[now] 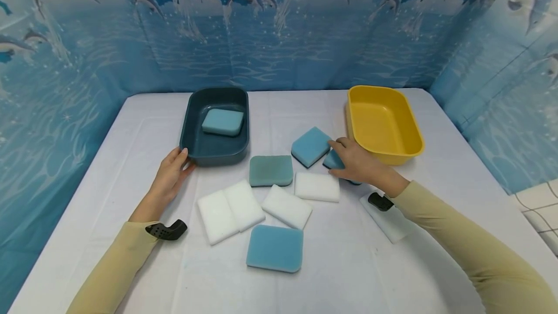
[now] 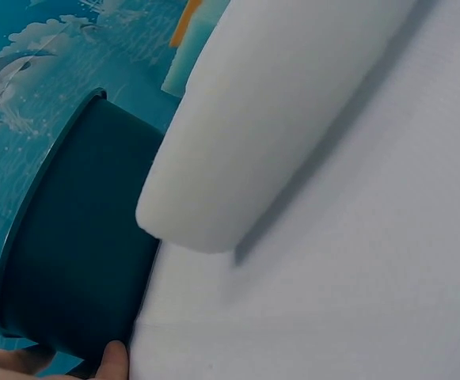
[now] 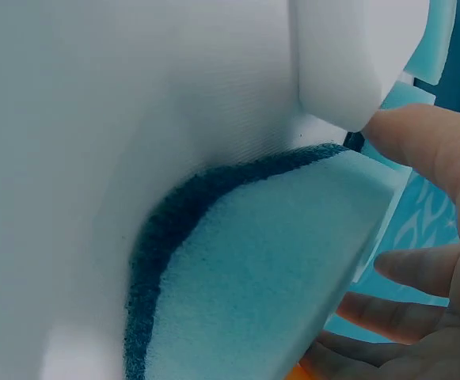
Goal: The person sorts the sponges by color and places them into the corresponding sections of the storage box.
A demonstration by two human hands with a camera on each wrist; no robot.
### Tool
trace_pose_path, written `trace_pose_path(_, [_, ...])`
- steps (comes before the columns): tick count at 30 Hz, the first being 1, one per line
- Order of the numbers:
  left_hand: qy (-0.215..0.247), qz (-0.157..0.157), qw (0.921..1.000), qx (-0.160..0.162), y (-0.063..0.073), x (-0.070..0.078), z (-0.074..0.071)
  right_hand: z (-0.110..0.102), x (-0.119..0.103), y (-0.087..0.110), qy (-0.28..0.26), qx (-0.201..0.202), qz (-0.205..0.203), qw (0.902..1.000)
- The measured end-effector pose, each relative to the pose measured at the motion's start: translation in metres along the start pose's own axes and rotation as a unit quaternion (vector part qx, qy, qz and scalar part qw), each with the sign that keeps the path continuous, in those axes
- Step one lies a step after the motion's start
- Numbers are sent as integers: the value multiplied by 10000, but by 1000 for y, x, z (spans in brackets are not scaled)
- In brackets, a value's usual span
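Observation:
At the left, my left hand (image 1: 169, 178) grips the near left corner of a dark teal bin (image 1: 218, 151), fingertips at its rim and lower wall. One light blue sponge (image 1: 223, 121) lies inside that bin. My right hand (image 1: 358, 163) reaches over a blue sponge with a dark scouring layer (image 1: 333, 160), its thumb and fingers spread about it. In the right wrist view this sponge (image 3: 253, 261) shows large, with fingertips at its edge. Just left of it lies another blue sponge (image 1: 310, 147).
A yellow bin (image 1: 383, 151) stands at the back right. Several white sponges (image 1: 317, 187) lie mid-table, with a green-blue sponge (image 1: 271, 170) behind and a blue one (image 1: 275, 248) in front. Another white sponge (image 1: 388, 219) lies beneath the right forearm. A dolphin-print curtain (image 1: 279, 52) borders the table.

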State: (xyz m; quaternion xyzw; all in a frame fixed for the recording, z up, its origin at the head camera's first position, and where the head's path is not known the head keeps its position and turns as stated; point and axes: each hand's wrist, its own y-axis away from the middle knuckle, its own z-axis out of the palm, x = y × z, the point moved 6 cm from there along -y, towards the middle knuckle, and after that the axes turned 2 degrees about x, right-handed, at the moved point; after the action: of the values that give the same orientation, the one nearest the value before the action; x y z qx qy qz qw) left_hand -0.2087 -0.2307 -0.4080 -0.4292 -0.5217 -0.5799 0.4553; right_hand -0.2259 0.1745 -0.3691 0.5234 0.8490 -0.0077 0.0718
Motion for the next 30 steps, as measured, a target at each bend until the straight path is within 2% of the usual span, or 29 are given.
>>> trace_pose_path(30, [-86, -10, 10000, 19, 0, 0, 1, -2, -1, 2, -42, 346, -113, 9993])
